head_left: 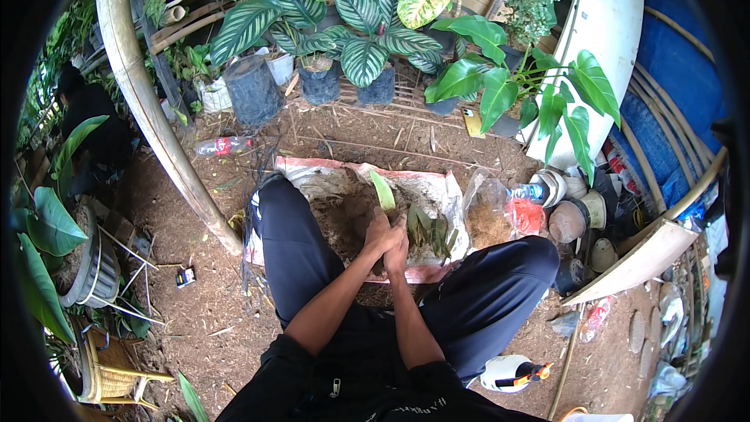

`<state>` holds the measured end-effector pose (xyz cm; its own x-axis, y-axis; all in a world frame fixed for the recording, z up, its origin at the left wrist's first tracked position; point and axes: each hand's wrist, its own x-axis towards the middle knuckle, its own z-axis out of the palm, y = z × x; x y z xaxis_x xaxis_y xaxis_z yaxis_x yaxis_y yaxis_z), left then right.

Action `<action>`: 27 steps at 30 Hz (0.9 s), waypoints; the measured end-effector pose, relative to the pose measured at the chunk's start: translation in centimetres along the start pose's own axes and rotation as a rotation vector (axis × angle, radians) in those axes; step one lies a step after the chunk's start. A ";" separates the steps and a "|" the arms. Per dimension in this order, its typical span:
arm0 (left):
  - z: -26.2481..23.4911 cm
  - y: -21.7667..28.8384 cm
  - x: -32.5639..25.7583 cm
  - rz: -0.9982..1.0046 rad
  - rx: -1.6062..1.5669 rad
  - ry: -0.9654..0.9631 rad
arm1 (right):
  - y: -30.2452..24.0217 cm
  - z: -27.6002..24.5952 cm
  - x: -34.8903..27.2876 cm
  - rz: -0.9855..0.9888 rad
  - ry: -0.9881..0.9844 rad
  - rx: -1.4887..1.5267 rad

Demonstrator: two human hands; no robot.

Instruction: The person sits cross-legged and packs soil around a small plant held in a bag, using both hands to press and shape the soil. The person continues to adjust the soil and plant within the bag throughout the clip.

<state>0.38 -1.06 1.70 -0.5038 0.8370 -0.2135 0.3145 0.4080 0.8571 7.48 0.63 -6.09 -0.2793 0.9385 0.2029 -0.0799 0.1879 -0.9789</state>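
Between my knees, my left hand (378,233) and my right hand (397,245) are closed together around the lower end of a broad green leaf piece (382,189). Its pale green upper part sticks up past my fingers, which partly hide one another. Below them lies a white sack with red edges (437,180), spread flat on the ground. Dark loose soil (332,223) covers its middle. Just right of my hands, several dull green leaf pieces (428,233) lie in a pile on the sack.
A clear bag of brown fibre (488,220) sits right of the sack, near stacked pots (566,221). Potted plants (320,82) line the far side. A bamboo pole (144,78) slants at left. A spray bottle (508,373) stands by my right leg. Another person (90,117) crouches far left.
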 end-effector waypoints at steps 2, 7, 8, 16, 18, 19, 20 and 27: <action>-0.2 0.1 0.0 -0.018 0.004 -0.032 | 0.2 0.0 0.0 0.006 -0.002 0.005; -0.3 0.4 -0.2 -0.017 0.001 -0.026 | 1.0 -0.1 0.0 0.025 0.000 0.015; -0.3 0.4 -0.2 -0.027 0.012 -0.030 | 1.2 -0.1 0.0 0.028 0.000 0.018; 0.4 -0.1 0.0 0.002 0.027 0.048 | 2.5 -0.3 0.0 0.056 0.005 0.039; 0.4 -0.1 0.1 0.003 0.030 0.045 | 2.7 -0.3 0.1 0.058 0.003 0.043; 0.4 -0.1 0.1 0.009 0.029 0.047 | 2.8 -0.3 0.1 0.058 0.002 0.045; 0.4 -0.1 0.1 0.003 0.030 0.041 | 2.9 -0.3 0.1 0.060 0.004 0.047; 0.3 0.0 -0.1 0.031 0.067 0.025 | 3.6 -0.4 0.3 0.070 0.005 0.060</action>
<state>0.72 -1.01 1.60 -0.5124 0.8408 -0.1747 0.3835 0.4061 0.8295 7.48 1.67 -9.56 -0.2815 0.9502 0.1338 -0.1179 0.1041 -0.9876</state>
